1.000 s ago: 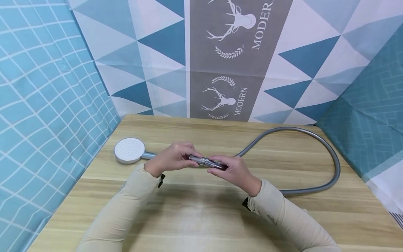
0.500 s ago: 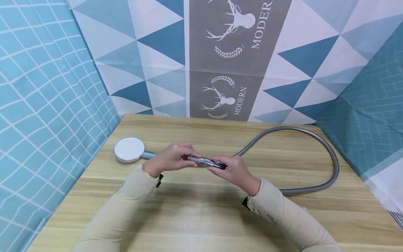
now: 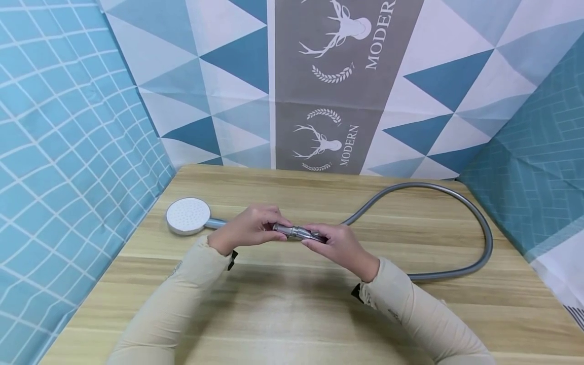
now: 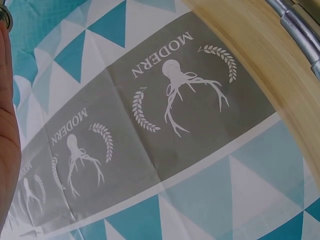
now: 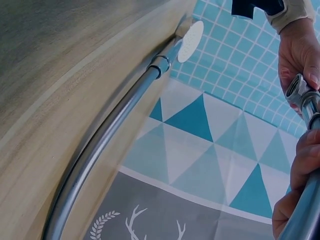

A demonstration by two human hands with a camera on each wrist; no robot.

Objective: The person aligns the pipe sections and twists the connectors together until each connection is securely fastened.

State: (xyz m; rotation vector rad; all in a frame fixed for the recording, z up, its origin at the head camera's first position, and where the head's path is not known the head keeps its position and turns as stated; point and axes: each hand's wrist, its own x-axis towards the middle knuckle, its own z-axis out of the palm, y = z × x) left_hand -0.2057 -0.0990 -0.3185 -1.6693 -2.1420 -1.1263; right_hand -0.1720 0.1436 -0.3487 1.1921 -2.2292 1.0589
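The chrome end fitting of a shower hose (image 3: 298, 232) is held above the table between both hands. My left hand (image 3: 250, 229) pinches its left end between fingers and thumb. Around the hose just behind the fitting, my right hand (image 3: 339, 246) is curled. The right wrist view shows the open mouth of the hose's nut (image 5: 298, 89) beside the left hand's fingers. A hand shower (image 3: 188, 216) with a white round face lies at the left, its handle partly behind my left hand. In the right wrist view, the handle meets the hose at a collar (image 5: 160, 64).
The grey metal hose (image 3: 488, 243) runs in a wide loop over the right side of the wooden table (image 3: 283, 324). A patterned cloth (image 3: 242, 101) hangs along the back edge. Blue tile-print sheets (image 3: 59, 152) stand at the left, and a teal sheet (image 3: 538, 167) at the right.
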